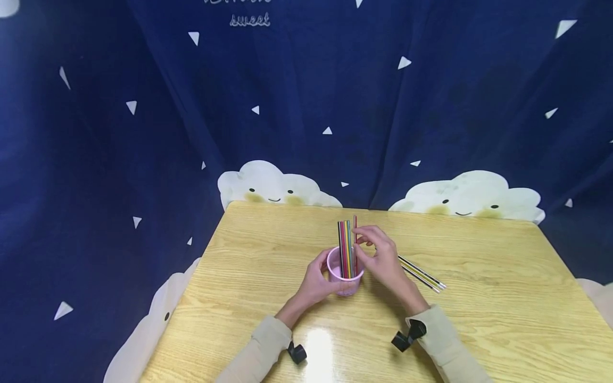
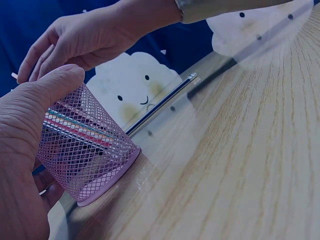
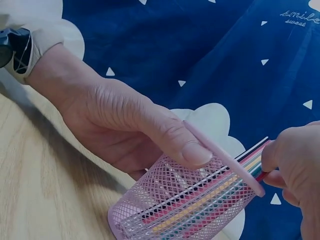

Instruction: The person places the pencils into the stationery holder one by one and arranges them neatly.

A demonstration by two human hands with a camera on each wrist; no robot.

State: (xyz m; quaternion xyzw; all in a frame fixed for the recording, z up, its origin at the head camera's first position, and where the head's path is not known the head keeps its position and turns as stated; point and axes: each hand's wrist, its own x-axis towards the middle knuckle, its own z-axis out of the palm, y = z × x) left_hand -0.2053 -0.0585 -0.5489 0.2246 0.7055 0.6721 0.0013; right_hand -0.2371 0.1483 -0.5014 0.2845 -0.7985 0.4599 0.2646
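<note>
My left hand [image 1: 316,279] grips a pink mesh pencil cup [image 1: 346,288], its thumb across the near side. Several pencils [image 1: 344,239] in black, red, yellow and blue stand inside, leaning together. At the cup's right rim, my right hand [image 1: 383,259] pinches a dark red pencil [image 1: 355,220] between thumb and fingers, and its lower part reaches down into the cup. In the left wrist view the cup [image 2: 95,150] is tilted, with the pencils showing through its mesh. The right wrist view has the right fingers close by the bundle at the rim [image 3: 227,160].
To the right of the cup, a few striped pencils [image 1: 421,274] in black and yellow lie on the wooden table [image 1: 268,239], partly behind the right hand. A dark blue curtain [image 1: 297,80] with white triangles and clouds hangs behind the table's far edge.
</note>
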